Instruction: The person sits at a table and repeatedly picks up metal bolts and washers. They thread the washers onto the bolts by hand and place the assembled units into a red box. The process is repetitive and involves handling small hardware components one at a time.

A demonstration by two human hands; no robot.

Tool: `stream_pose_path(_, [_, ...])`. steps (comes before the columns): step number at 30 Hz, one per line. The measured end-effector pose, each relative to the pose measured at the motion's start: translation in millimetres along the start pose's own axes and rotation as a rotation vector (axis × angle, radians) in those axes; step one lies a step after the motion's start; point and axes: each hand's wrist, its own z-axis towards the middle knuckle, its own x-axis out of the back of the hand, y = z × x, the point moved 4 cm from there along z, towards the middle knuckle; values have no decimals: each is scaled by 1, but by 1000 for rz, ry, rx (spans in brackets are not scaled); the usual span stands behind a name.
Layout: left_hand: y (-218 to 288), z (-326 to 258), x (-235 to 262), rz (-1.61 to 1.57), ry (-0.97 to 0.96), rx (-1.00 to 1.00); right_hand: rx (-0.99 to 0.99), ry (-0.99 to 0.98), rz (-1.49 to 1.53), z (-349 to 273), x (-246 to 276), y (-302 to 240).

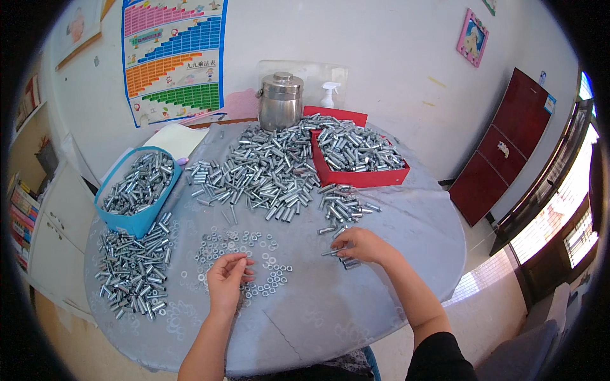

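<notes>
My left hand (227, 279) is over the scattered nuts and washers, thumb and fingertips pinched together. Whatever lies between them is too small to make out. Hex nuts (276, 277) lie just to its right, and flat washers (216, 246) are spread beyond it. Farther right, my right hand (363, 246) reaches down to the cloth with its fingers closed on a metal anchor bolt (330, 253). Another short metal piece (350, 263) lies beneath that hand. Just beyond it is a small group of loose anchor bolts (343, 204).
A large heap of anchor bolts (260, 168) covers the table's far middle. A red box (362, 179) and a blue basket (121, 222) are full of them. More bolts (130, 273) lie at left. Behind stand a steel pot (280, 105) and a white spray bottle (329, 95).
</notes>
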Motion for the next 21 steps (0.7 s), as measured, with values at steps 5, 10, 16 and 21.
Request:
stream_pose_path(5, [-2,1,-1,11,-7,4,21,79,10,-3,0,6])
stream_pose_path(10, [-3,1,2,-8,-4,8,-44,169,52,-21,19,-6])
stream_pose_path(16, [-2,-1,-3,7,-27,21,12,110,-78,-31,8,5])
stream_pose_path(21, [-4,-1,0,23,-18,33,-20,150,-94,-22,6,-8])
